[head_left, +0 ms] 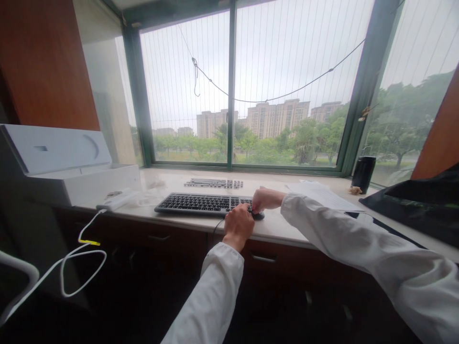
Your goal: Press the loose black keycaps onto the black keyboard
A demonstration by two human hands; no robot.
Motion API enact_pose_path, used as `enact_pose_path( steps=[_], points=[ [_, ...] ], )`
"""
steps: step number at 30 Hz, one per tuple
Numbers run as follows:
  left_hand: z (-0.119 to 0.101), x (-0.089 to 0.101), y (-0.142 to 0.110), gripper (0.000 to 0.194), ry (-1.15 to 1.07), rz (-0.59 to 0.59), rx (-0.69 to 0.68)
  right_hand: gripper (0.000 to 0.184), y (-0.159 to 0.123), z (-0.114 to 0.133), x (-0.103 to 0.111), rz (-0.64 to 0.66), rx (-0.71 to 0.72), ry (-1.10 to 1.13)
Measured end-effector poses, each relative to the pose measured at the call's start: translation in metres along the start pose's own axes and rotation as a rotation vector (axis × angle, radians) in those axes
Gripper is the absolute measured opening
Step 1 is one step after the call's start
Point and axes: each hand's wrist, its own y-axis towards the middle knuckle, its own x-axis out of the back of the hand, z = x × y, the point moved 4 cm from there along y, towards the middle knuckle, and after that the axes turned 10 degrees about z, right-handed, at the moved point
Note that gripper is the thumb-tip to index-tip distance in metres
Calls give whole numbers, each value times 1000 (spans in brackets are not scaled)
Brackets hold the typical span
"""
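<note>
A black keyboard (201, 202) with a grey edge lies on the white windowsill counter. Over its right end, my left hand (238, 224) has its fingers curled and pressed together at the number pad. My right hand (266, 198) is closed in a pinch just beyond, knuckles up, close to the left fingertips. Whatever sits between the fingers of either hand is hidden or too small to name. Part of a dark rounded object (258, 216) shows under the hands at the keyboard's right corner. Behind the keyboard, several dark keycaps (214, 183) are laid out in rows.
On the left stands an open white box (100, 182) beside a white power strip (114, 200) with a hanging white cable (68, 257). Crumpled clear plastic (150, 191) lies nearby. To the right are papers (321, 195), a black cylinder (363, 175) and a black bag (419, 205).
</note>
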Motion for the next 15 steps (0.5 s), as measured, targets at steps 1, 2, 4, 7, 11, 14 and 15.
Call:
enact_pose_path(
  steps=[1, 2, 4, 7, 11, 14, 15],
  points=[
    [0, 0, 0, 30, 0, -2, 1, 23, -2, -2, 0, -12, 10, 5],
    [0, 0, 0, 31, 0, -4, 2, 24, -5, -3, 1, -28, 20, 4],
    [0, 1, 0, 31, -1, -1, 5, 26, -12, -2, 4, -66, 39, -2],
    [-2, 2, -1, 32, 0, 8, 10, 24, -24, 2, 12, -182, 48, -12],
    [-3, 3, -2, 33, 6, 24, 29, 18, -33, 10, 13, -322, 39, -58],
    [-3, 4, -2, 34, 6, 32, 32, 15, -30, 14, 4, -273, 29, -95],
    [-3, 4, -2, 34, 3, 31, 28, 15, -29, 13, 2, -253, 30, -100]
  ],
)
